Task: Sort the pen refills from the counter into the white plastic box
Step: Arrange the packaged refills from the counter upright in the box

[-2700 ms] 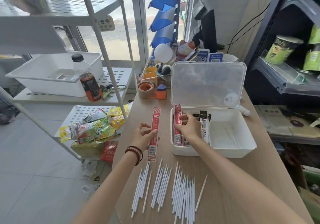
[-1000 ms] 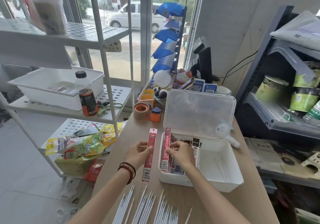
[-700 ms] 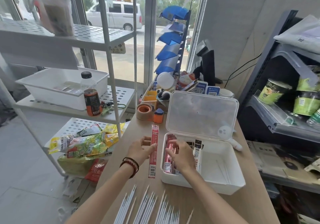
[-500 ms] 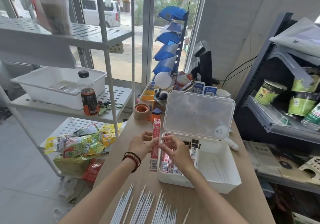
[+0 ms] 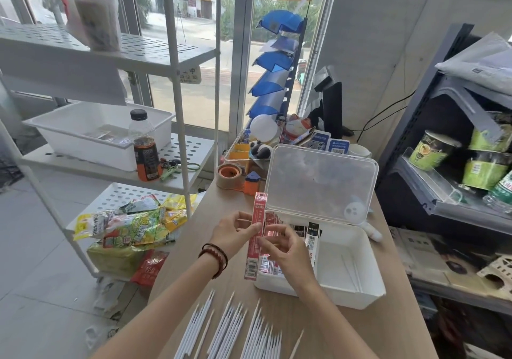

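While both forearms reach in from the near edge, the left hand (image 5: 235,232) pinches a red refill pack (image 5: 255,236) upright, just left of the white box (image 5: 357,300). Right hand (image 5: 289,252), fingers curled, grips the same pack's right edge over the box's left end, where more packs (image 5: 312,236) stand. Lid (image 5: 318,181) open, upright behind. Loose white refills (image 5: 235,328) lie in rows on the worktop (image 5: 232,286) near its front edge. Box's right half holds a couple of thin refills.
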`<move>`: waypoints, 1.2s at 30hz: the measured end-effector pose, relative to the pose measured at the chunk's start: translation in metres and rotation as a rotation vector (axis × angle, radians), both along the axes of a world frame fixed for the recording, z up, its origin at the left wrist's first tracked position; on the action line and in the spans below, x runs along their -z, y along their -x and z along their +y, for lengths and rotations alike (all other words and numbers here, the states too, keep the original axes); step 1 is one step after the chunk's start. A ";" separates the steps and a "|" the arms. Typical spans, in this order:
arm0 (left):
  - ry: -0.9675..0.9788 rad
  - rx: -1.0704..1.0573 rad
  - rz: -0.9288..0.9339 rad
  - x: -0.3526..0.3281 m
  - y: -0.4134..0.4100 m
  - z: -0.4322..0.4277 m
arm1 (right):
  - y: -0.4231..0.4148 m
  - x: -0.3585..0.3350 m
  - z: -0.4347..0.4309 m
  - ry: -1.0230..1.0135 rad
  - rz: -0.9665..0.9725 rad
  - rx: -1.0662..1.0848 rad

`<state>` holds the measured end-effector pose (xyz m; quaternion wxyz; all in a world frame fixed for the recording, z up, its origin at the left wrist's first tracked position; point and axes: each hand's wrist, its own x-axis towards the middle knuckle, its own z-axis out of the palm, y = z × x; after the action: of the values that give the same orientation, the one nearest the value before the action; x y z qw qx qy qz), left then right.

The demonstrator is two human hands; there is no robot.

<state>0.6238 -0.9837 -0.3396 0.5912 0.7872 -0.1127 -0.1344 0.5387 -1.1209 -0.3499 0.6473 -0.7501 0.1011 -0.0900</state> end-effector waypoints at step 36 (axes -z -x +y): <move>-0.830 0.128 -0.504 0.019 0.016 0.054 | -0.047 0.006 -0.019 0.624 0.294 -0.014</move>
<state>0.6082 -0.9300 -0.3591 0.1725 0.9559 -0.2375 -0.0096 0.5860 -1.1396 -0.3559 0.3660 -0.9175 0.1557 -0.0031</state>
